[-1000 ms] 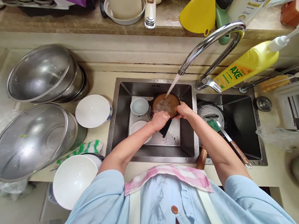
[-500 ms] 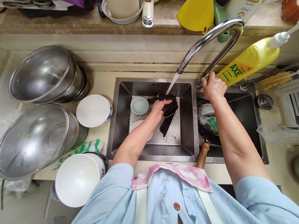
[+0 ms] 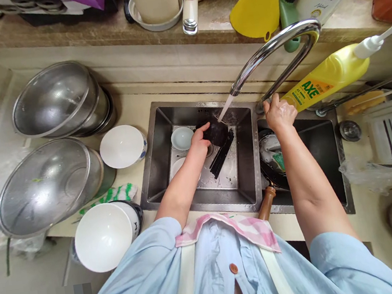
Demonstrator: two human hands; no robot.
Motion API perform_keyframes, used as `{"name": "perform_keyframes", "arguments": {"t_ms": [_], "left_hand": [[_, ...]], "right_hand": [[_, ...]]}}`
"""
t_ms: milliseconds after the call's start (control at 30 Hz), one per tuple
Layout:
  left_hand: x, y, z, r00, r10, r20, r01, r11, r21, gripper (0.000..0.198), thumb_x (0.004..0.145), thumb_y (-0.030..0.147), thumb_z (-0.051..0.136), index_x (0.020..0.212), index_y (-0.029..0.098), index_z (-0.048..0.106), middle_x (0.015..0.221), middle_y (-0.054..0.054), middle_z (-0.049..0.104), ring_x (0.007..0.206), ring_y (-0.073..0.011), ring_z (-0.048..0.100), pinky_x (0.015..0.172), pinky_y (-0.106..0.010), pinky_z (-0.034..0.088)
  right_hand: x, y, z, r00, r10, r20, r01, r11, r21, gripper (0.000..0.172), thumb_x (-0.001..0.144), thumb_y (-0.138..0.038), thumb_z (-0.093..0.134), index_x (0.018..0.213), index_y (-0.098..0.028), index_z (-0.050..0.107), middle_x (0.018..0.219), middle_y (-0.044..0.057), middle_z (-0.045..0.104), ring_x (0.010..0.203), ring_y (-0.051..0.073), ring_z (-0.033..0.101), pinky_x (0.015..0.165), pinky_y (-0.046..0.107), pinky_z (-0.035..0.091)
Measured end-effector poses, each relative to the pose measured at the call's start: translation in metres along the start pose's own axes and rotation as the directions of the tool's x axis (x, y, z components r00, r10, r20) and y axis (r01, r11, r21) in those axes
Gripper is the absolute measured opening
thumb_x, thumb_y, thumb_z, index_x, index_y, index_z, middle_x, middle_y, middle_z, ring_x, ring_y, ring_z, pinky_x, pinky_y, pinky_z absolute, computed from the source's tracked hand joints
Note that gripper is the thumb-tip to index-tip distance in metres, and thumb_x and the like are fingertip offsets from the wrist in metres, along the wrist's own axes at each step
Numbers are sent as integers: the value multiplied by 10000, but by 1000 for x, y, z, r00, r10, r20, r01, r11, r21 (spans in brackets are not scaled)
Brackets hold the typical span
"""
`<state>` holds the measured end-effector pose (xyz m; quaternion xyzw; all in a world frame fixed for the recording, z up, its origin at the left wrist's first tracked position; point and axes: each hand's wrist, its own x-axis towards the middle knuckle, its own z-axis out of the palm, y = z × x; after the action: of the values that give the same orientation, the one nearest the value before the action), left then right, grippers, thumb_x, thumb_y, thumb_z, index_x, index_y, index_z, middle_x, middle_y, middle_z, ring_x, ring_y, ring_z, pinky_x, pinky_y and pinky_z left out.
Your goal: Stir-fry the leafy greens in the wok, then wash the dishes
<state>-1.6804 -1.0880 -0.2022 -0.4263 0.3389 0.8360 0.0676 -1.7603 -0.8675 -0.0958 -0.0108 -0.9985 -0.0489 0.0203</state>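
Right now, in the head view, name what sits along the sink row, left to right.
Stacked stainless steel bowls, white porcelain bowl, small pale bowl, left hand, right hand, yellow AXE dish soap bottle

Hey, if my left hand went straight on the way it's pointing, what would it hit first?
The dark round pan in the sink: it sits right at the fingertips of your left hand, probably already touching, though depth is hard to judge here.

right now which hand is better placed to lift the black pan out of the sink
Left, most likely. The left hand already touches the pan under the running water, while the right hand is up at the faucet, beyond the sink's right wall.
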Motion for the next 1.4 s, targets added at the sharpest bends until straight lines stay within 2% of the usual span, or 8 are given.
{"name": "perform_keyframes", "arguments": {"t_ms": [300, 733, 967, 1033, 1100, 1200, 1267, 1400], "left_hand": [[-40, -4, -19, 985, -61, 164, 104, 957, -269, 205, 802, 130, 675, 1002, 139, 714, 1080, -88, 771, 1220, -297, 656, 1105, -463, 499], [-13, -8, -8, 984, 13, 177, 18, 984, -175, 291, 695, 174, 753, 983, 144, 737, 1111, -108, 763, 1200, -323, 664, 1061, -496, 522], [-19, -13, 21, 941, 266, 211, -305, 935, 179, 232, 565, 140, 810, 780, 150, 724, 846, -51, 764, 926, -277, 728, 939, -447, 553], [-28, -16, 21, 893, 343, 291, -449, 732, 513, 184, 586, 145, 808, 749, 151, 725, 787, -45, 748, 918, -298, 717, 925, -451, 541], [-41, -22, 18, 825, 366, 431, -549, 337, 765, 139, 650, 159, 783, 784, 158, 745, 817, -70, 749, 962, -326, 705, 928, -455, 522], [-58, -31, 9, 743, 258, 617, -591, -178, 787, 174, 794, 195, 691, 950, 174, 765, 972, -133, 753, 999, -344, 696, 906, -460, 507], [-65, -35, 3, 727, 156, 669, -595, -344, 726, 200, 874, 224, 619, 1011, 174, 756, 1014, -154, 744, 987, -330, 694, 880, -443, 508], [-66, -31, -9, 641, 26, 767, -685, -431, 588, 215, 934, 233, 561, 1012, 159, 747, 1035, -152, 734, 1084, -309, 645, 991, -455, 450]], "right_hand": [[5, 4, 21, 985, 69, -161, -65, 997, 31, 449, 1004, -480, 423, 1183, -139, 654, 919, 157, 647, 797, 237, 610, 698, 310, 375], [8, 5, 36, 958, 180, -225, -144, 975, 168, 432, 981, -496, 466, 1142, -172, 701, 880, 127, 639, 784, 214, 581, 672, 286, 340], [-22, 8, 14, 952, 82, -295, 14, 951, 309, 462, 937, -474, 540, 1294, -186, 602, 1276, 207, 554, 1117, 322, 556, 821, 425, 476], [-43, 3, 12, 977, 100, -191, 12, 860, 509, 544, 936, -503, 534, 1387, -199, 515, 1358, 207, 507, 1115, 302, 586, 815, 424, 524], [-64, -8, 16, 986, 41, 159, -148, 649, 746, 626, 938, -548, 519, 1455, -208, 421, 1299, 185, 557, 968, 250, 663, 738, 384, 574], [-86, -29, 32, 745, -216, 631, -564, 301, 769, 688, 909, -533, 592, 1474, -217, 357, 1123, 132, 651, 719, 184, 694, 610, 334, 601], [-92, -43, 45, 622, -265, 737, -717, 186, 672, 589, 881, -394, 661, 1389, -191, 443, 973, 95, 685, 601, 149, 664, 542, 292, 592], [-92, -59, 62, 603, -174, 778, -767, 140, 626, 398, 800, -135, 637, 1194, -147, 586, 772, 50, 678, 529, 131, 625, 469, 231, 557]]}}
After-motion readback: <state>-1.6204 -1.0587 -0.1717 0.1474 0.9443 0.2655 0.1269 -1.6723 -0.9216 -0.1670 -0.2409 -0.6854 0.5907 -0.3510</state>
